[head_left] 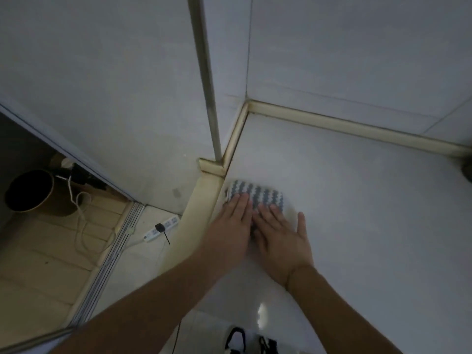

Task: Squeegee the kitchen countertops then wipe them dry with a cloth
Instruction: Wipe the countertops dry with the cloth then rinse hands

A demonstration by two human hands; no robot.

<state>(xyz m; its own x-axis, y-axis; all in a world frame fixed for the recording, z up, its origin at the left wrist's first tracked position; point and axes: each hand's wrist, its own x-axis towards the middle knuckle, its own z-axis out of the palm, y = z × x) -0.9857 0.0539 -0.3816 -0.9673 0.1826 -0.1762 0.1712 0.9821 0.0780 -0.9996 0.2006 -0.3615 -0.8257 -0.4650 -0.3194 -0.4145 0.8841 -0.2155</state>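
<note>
Both hands, left (233, 221) and right (279, 236), press flat with straight fingers on cloth (258, 194) near counter (357, 200) edge; uneven pressure could push it off.

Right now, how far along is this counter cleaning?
No squeegee is in view, so that stage seems finished. Both hands, left hand and right hand, press flat on a blue-and-white cloth at the countertop corner by the wall trim. The open counter to the right is likely left.
</note>
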